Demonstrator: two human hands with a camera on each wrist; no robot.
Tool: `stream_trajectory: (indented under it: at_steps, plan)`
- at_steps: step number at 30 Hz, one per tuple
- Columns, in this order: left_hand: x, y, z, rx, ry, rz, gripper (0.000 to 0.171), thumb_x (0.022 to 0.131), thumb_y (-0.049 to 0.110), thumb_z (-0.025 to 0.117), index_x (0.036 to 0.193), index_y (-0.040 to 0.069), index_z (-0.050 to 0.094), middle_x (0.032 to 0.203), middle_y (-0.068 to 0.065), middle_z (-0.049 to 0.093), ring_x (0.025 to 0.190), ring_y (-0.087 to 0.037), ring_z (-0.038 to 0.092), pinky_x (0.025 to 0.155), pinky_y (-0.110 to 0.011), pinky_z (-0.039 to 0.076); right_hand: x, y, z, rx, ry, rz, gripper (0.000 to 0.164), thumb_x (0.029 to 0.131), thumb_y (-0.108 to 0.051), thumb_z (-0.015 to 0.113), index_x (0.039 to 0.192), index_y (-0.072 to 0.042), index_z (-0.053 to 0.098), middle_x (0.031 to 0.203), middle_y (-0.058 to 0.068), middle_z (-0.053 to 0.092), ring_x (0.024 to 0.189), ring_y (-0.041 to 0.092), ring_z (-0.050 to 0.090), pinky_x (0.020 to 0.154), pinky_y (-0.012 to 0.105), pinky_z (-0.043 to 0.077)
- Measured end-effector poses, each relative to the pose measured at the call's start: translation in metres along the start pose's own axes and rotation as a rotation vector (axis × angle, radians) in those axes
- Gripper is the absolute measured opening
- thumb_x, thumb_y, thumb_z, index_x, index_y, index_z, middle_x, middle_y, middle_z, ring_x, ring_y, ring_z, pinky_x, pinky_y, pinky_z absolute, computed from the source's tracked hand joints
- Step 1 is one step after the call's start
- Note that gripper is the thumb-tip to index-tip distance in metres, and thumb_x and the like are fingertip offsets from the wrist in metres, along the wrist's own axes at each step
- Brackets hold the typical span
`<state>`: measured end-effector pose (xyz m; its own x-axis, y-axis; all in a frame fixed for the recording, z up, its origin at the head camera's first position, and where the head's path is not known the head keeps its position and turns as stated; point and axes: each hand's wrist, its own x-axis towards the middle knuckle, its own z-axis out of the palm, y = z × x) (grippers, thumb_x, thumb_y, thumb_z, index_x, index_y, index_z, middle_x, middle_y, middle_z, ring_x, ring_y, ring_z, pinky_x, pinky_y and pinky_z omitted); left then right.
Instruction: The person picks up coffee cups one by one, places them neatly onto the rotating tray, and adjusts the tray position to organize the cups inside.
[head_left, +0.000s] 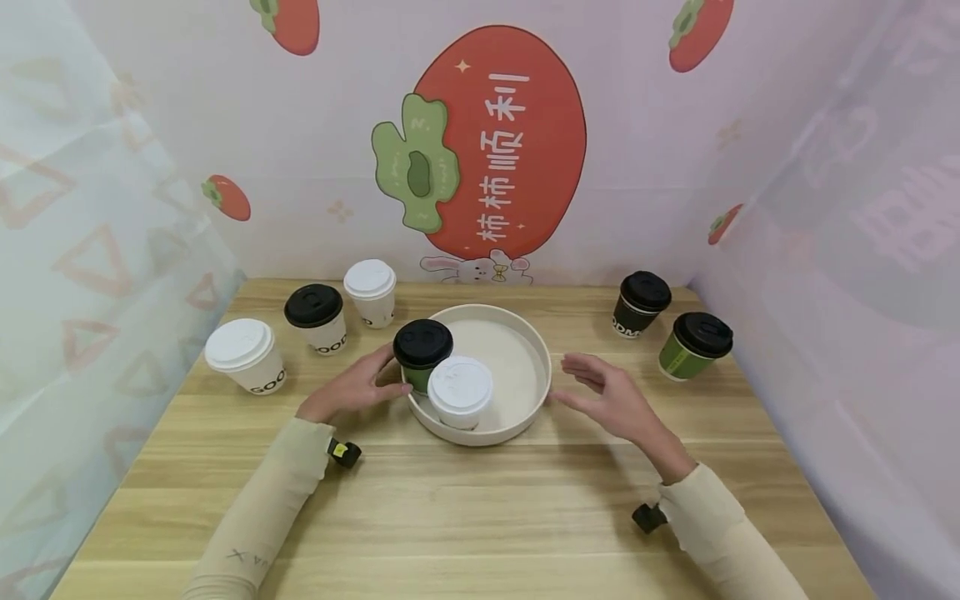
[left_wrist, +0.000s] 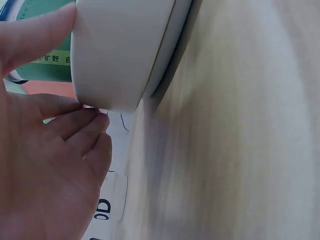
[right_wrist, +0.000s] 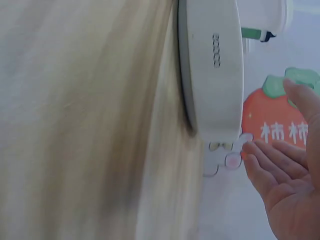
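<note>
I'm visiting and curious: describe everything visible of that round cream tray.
The round cream tray, matt and plastic-looking, has a low wall with small dark lettering. It rests flat on the light wooden table, holding a black-lidded green cup and a white-lidded white cup. The left hand touches its side; the right hand is near.

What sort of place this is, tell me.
Probably a staged recording booth: a wood-grain table bordered by printed sheets, with lidded cups in and beside a round tray.
</note>
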<state>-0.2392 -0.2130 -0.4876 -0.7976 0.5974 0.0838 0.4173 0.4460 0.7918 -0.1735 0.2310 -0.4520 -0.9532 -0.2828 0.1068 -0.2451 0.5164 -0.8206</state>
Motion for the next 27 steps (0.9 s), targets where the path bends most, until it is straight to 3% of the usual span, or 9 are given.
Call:
stream_trajectory:
  at_steps: [6,11,14,17,19,22,24,26,27]
  plan:
    - [-0.005,-0.004,-0.004,-0.003,0.021,-0.098,0.074,0.108,0.028,0.061,0.167,0.002,0.024,0.172,-0.022,0.03,0.161,-0.043,0.025,0.132,-0.063,0.022,-0.025,0.027,-0.019,-0.04,0.112,0.074,0.067,0.098,-0.03,0.078,0.149,0.005,0.053,0.145,0.026,0.063,0.135,0.04,0.063,0.114,0.041,0.052]
    - [-0.007,-0.005,0.0,0.061,0.084,-0.138,0.063,0.114,0.036,0.048,0.166,0.005,0.03,0.17,-0.019,0.036,0.16,-0.04,0.03,0.132,-0.06,0.026,-0.045,0.043,-0.043,-0.087,0.224,0.136,0.066,0.1,-0.033,0.075,0.147,0.009,0.053,0.141,0.031,0.064,0.129,0.042,0.066,0.1,0.012,0.056]
    - [-0.013,-0.004,0.003,0.077,0.11,-0.135,0.062,0.114,0.036,0.047,0.166,0.006,0.032,0.17,-0.018,0.038,0.159,-0.039,0.033,0.131,-0.06,0.028,-0.054,0.047,-0.06,-0.123,0.312,0.2,0.065,0.101,-0.034,0.074,0.143,0.011,0.056,0.135,0.033,0.067,0.112,0.013,0.075,0.085,-0.001,0.051]
    - [-0.021,-0.002,0.008,0.066,0.127,-0.125,0.062,0.113,0.035,0.049,0.165,0.004,0.032,0.169,-0.018,0.04,0.158,-0.04,0.035,0.13,-0.06,0.03,-0.059,0.053,-0.078,-0.217,0.4,0.254,0.061,0.1,-0.037,0.074,0.137,0.011,0.062,0.127,0.031,0.072,0.09,-0.017,0.063,0.074,-0.003,0.048]
    - [-0.025,0.001,0.011,0.045,0.134,-0.116,0.064,0.113,0.035,0.05,0.165,0.004,0.032,0.168,-0.018,0.04,0.157,-0.04,0.036,0.129,-0.06,0.031,-0.06,0.057,-0.09,-0.301,0.439,0.296,0.06,0.1,-0.041,0.073,0.133,0.009,0.066,0.123,0.029,0.074,0.085,-0.015,0.065,0.072,0.002,0.051]
    - [-0.029,0.005,0.016,0.002,0.147,-0.113,0.065,0.112,0.035,0.053,0.166,0.006,0.031,0.169,-0.018,0.04,0.158,-0.04,0.036,0.129,-0.06,0.031,-0.06,0.065,-0.106,-0.343,0.447,0.372,0.071,0.101,-0.048,0.069,0.141,0.01,0.059,0.131,0.031,0.07,0.103,0.02,0.079,0.092,0.027,0.062]
    - [-0.029,0.007,0.02,-0.009,0.152,-0.121,0.066,0.112,0.038,0.052,0.166,0.007,0.031,0.17,-0.017,0.038,0.158,-0.039,0.034,0.13,-0.06,0.03,-0.058,0.071,-0.114,-0.309,0.428,0.427,0.083,0.101,-0.052,0.065,0.152,0.011,0.046,0.143,0.035,0.06,0.125,0.045,0.068,0.106,0.049,0.057]
    - [-0.028,0.009,0.023,-0.009,0.153,-0.127,0.067,0.112,0.039,0.051,0.167,0.006,0.029,0.17,-0.018,0.037,0.159,-0.04,0.032,0.13,-0.061,0.028,-0.056,0.077,-0.119,-0.236,0.413,0.467,0.093,0.102,-0.055,0.063,0.16,0.012,0.031,0.153,0.039,0.048,0.138,0.054,0.054,0.113,0.065,0.046]
    - [-0.027,0.009,0.025,-0.001,0.151,-0.131,0.068,0.112,0.039,0.051,0.167,0.005,0.028,0.171,-0.018,0.035,0.159,-0.041,0.031,0.131,-0.061,0.027,-0.054,0.08,-0.12,-0.202,0.412,0.481,0.095,0.101,-0.055,0.063,0.162,0.009,0.029,0.156,0.039,0.045,0.141,0.055,0.05,0.115,0.066,0.044]
